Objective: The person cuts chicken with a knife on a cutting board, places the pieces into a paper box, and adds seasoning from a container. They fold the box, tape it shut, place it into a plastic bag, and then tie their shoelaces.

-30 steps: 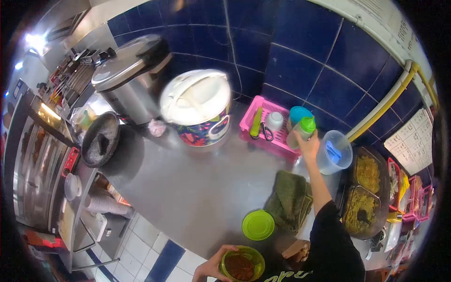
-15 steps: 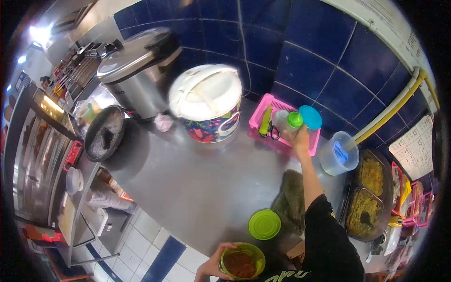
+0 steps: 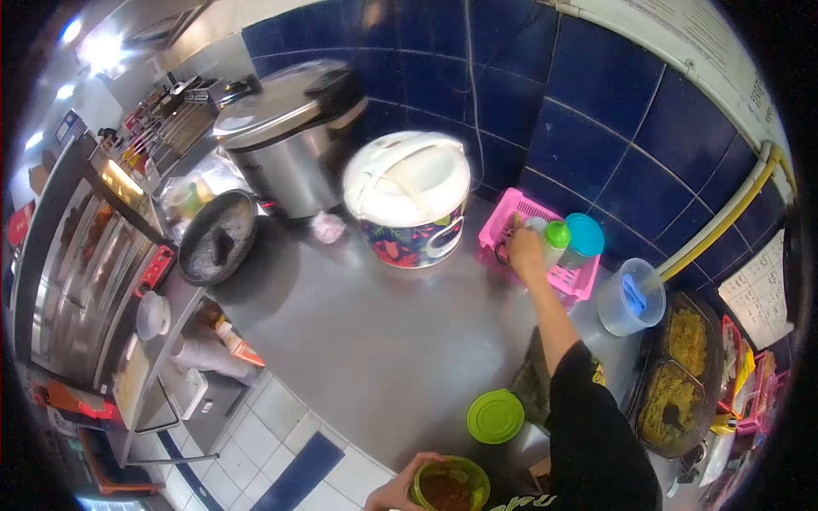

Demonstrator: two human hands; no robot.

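Observation:
At the bottom edge, my left hand [image 3: 400,490] is wrapped round the side of a green tub [image 3: 484,490] with reddish-brown contents. Its round green lid [image 3: 495,416] lies on the steel counter just above. My right hand [image 3: 525,252] reaches into a pink basket [image 3: 573,281] by the wall, its fingers curled down beside the black scissors handle [image 3: 501,253]. Whatever those fingers grip is hidden behind the hand. To the right of it stand a green-capped bottle [image 3: 556,235] and a jar with a turquoise lid [image 3: 584,234].
A patterned food warmer [image 3: 409,238] with a white lid stands left of the basket, beside a large steel cooker [image 3: 294,175]. To the right are a clear plastic container [image 3: 629,307] and a dark tray [image 3: 643,409] of yellowish food. A dark cloth [image 3: 532,379] lies beside my forearm.
My right hand has moved left inside the basket, from the green-capped bottle to the scissors. My left hand still holds the tub. The camera view has shifted slightly.

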